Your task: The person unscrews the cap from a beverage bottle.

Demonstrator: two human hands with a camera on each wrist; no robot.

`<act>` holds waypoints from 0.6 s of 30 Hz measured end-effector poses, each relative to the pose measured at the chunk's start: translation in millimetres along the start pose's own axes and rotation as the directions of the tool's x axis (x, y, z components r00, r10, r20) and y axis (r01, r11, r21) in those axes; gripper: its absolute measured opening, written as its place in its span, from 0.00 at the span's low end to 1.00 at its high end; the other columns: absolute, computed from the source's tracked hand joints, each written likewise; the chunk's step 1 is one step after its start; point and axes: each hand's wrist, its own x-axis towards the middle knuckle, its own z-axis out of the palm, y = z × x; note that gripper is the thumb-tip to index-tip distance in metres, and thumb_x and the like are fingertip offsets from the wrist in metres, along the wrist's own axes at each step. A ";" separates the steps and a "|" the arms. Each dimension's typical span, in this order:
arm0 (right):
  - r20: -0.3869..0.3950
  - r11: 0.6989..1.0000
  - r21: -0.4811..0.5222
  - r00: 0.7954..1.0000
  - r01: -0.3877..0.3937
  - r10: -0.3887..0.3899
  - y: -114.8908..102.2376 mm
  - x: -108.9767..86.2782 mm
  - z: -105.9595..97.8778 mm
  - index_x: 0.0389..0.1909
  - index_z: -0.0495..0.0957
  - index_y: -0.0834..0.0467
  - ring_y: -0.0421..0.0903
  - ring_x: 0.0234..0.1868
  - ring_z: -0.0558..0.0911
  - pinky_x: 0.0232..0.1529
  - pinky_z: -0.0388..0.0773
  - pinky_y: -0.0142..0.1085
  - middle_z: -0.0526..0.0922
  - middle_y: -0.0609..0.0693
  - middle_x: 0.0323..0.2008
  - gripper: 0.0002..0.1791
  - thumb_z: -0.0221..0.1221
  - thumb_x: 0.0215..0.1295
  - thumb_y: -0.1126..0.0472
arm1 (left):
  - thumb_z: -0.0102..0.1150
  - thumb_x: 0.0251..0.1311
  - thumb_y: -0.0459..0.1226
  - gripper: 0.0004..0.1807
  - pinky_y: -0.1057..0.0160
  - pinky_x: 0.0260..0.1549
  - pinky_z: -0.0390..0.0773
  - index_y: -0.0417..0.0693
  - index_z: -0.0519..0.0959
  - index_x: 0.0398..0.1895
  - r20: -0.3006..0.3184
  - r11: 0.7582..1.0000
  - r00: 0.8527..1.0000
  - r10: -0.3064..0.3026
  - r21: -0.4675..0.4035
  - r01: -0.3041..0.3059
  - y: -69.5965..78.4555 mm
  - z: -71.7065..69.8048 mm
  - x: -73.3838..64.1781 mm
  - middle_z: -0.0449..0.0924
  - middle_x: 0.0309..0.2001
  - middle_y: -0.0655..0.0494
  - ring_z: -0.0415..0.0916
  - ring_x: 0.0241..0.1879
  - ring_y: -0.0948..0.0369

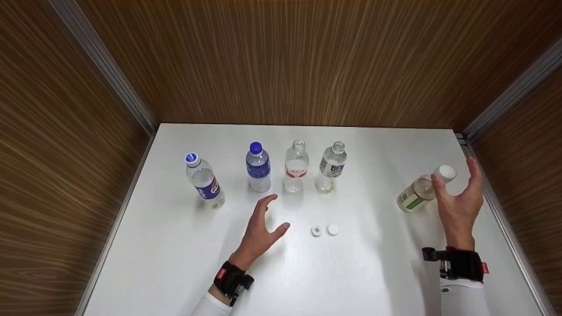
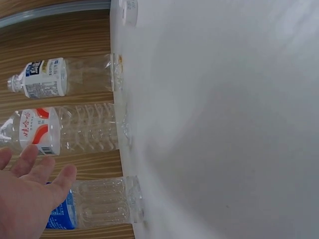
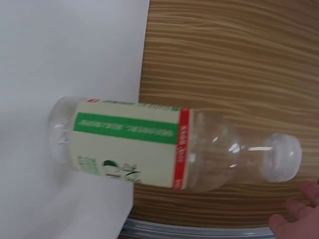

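My left hand (image 1: 256, 238) is held over the white table with thumb and fingers spread, holding nothing. Close beyond it stands a clear bottle with a blue cap and blue label (image 1: 258, 170). Two white bottle caps (image 1: 333, 229) lie on the table to its right. On the far right, my right hand (image 1: 460, 210) is spread beside a clear bottle with a green-and-cream label (image 1: 412, 197) and a white cap (image 3: 285, 157). In the right wrist view, its fingers (image 3: 299, 219) are near the cap with a gap between.
Two uncapped clear bottles stand mid-table, one with a red-and-white label (image 1: 296, 169), one with a dark-and-white label (image 1: 331, 167). A blue-labelled bottle (image 1: 206, 182) with a blue-and-white cap stands at left. Wood-grain panels (image 1: 281, 66) enclose the white table (image 1: 145, 245) at back and sides.
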 end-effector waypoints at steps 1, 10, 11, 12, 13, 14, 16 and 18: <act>0.009 0.999 0.015 1.000 -0.029 0.029 4.3 0.2 0.1 0.81 0.57 0.51 0.39 0.78 0.58 0.77 0.48 0.34 0.61 0.47 0.79 0.45 0.68 0.67 0.55 | 0.72 0.61 0.40 0.43 0.47 0.68 0.68 0.41 0.62 0.75 0.000 1.000 1.000 0.000 -0.001 0.000 -0.1 0.1 0.0 0.66 0.72 0.47 0.62 0.73 0.54; 0.122 0.973 0.074 0.971 -0.217 0.207 36.7 -0.8 10.5 0.83 0.46 0.51 0.41 0.80 0.53 0.78 0.47 0.39 0.55 0.50 0.81 0.52 0.68 0.68 0.52 | 0.73 0.60 0.39 0.43 0.46 0.68 0.67 0.39 0.61 0.75 -0.002 1.000 1.000 -0.014 0.003 0.014 -1.0 0.1 -0.5 0.66 0.72 0.47 0.62 0.73 0.53; 0.133 0.971 0.077 0.967 -0.228 0.217 39.4 -1.2 12.1 0.83 0.46 0.51 0.41 0.81 0.52 0.79 0.48 0.41 0.55 0.50 0.81 0.52 0.68 0.68 0.51 | 0.72 0.60 0.39 0.43 0.46 0.69 0.67 0.40 0.61 0.75 -0.001 1.000 1.000 -0.017 0.004 0.017 -1.0 -0.1 -0.9 0.66 0.72 0.47 0.62 0.73 0.54; 0.143 0.968 0.078 0.964 -0.239 0.226 41.9 -1.7 13.7 0.83 0.46 0.51 0.42 0.81 0.53 0.78 0.49 0.43 0.55 0.51 0.81 0.52 0.68 0.68 0.51 | 0.72 0.60 0.39 0.43 0.47 0.69 0.67 0.41 0.61 0.75 0.000 1.000 1.000 -0.021 0.004 0.021 -1.0 -0.2 -1.0 0.66 0.72 0.47 0.62 0.73 0.54; 0.150 0.966 0.079 0.961 -0.246 0.232 44.4 -2.3 15.5 0.83 0.46 0.50 0.43 0.80 0.53 0.78 0.49 0.45 0.56 0.52 0.81 0.52 0.68 0.67 0.52 | 0.72 0.61 0.40 0.43 0.47 0.69 0.67 0.42 0.61 0.75 0.003 1.000 1.000 -0.024 0.004 0.024 -0.8 -0.3 -1.3 0.66 0.72 0.48 0.62 0.74 0.54; 0.158 0.964 0.082 0.958 -0.253 0.238 46.8 -2.7 17.4 0.83 0.47 0.50 0.43 0.80 0.54 0.78 0.51 0.46 0.57 0.52 0.80 0.52 0.69 0.67 0.52 | 0.72 0.61 0.40 0.43 0.47 0.69 0.66 0.43 0.61 0.76 0.004 1.000 1.000 -0.027 0.004 0.027 -0.9 -0.4 -1.5 0.66 0.72 0.48 0.62 0.74 0.54; 0.173 0.958 0.083 0.951 -0.273 0.256 50.5 -3.9 21.3 0.82 0.48 0.49 0.46 0.79 0.58 0.77 0.54 0.48 0.61 0.54 0.78 0.51 0.70 0.66 0.54 | 0.72 0.61 0.41 0.43 0.48 0.70 0.66 0.44 0.61 0.76 0.006 1.000 1.000 -0.029 0.004 0.029 -1.2 -0.4 -1.9 0.66 0.72 0.49 0.61 0.74 0.55; 0.184 0.952 0.077 0.943 -0.296 0.278 53.2 -5.1 25.1 0.82 0.50 0.48 0.48 0.77 0.61 0.76 0.56 0.49 0.63 0.55 0.76 0.52 0.71 0.64 0.54 | 0.72 0.62 0.42 0.43 0.48 0.70 0.65 0.44 0.61 0.76 0.006 1.000 1.000 -0.027 0.003 0.027 -1.6 -0.4 -2.2 0.65 0.73 0.49 0.61 0.74 0.55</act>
